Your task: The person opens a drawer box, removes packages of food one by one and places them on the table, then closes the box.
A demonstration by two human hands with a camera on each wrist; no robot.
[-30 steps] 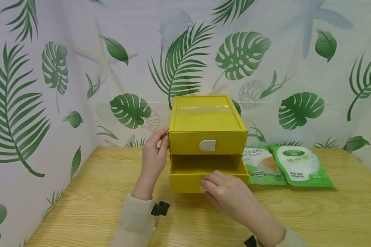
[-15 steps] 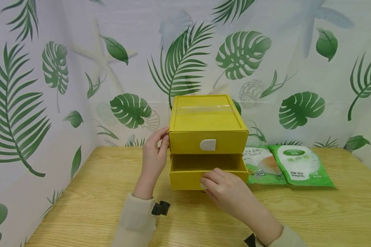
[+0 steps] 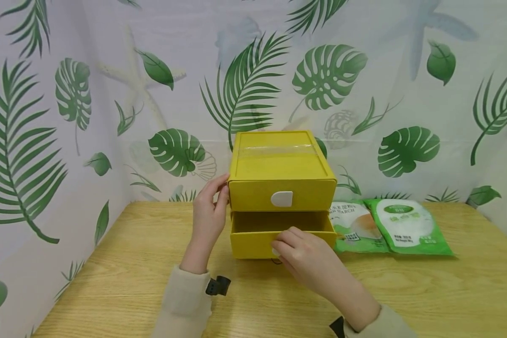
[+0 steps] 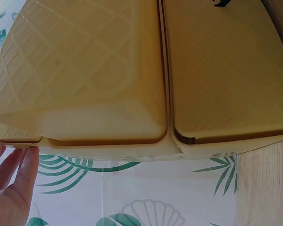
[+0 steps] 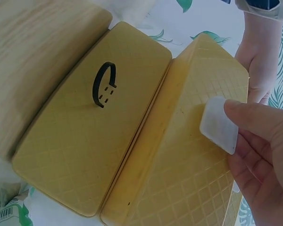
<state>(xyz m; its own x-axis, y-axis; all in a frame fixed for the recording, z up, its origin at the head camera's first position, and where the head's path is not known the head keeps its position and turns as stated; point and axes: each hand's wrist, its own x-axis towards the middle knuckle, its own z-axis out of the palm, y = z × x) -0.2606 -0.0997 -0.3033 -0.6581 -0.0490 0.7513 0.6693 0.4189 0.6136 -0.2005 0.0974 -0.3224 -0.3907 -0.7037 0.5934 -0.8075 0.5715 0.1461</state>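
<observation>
Ref. pt. for all: yellow drawer unit (image 3: 283, 164), 3 tiers, on the surface (image 3: 122, 277).

1. Sleeves (image 3: 185, 295), pale, 2 pcs., nr. side of unit; blk. device (image 3: 218, 285) at L cuff, another at R cuff, partly out of my head view.
2. Surface: wood-grain, under unit & out to both sides.
3. R hand (image 3: 306, 256): in front of unit. Grip narrow, pinching white tab (image 5: 219, 125); in R wrist view I see thumb on its face, fingers behind.
4. Mid. drawer (image 3: 253, 245): yellow, bears said tab; pulled partway out of unit front, juts past tiers above & below. Embossed lattice on front, per wrist cams.
5. Btm. drawer (image 5: 75, 136): flush in unit, mostly hidden from head cam by item 4; blk. loop handle (image 5: 104, 84) on front.
6. L hand (image 3: 210, 209): at unit's L side, top-tier level. Fingertips touch side edge; grip fairly wide, nothing held.
7. Top drawer (image 3: 249, 195): pushed in, own white tab (image 3: 281, 198) at ctr.
8. Clear tape (image 3: 279, 149): across unit's top.
9. Corn starch bag (image 3: 357, 225), grn./wht.: flat, just R of unit, partly hidden by it.
10. 2nd grn./wht. bag (image 3: 410, 227): farther R of unit, touching item 9.
11. Backdrop (image 3: 173, 108): wht., leaf print, behind unit & at its L.
</observation>
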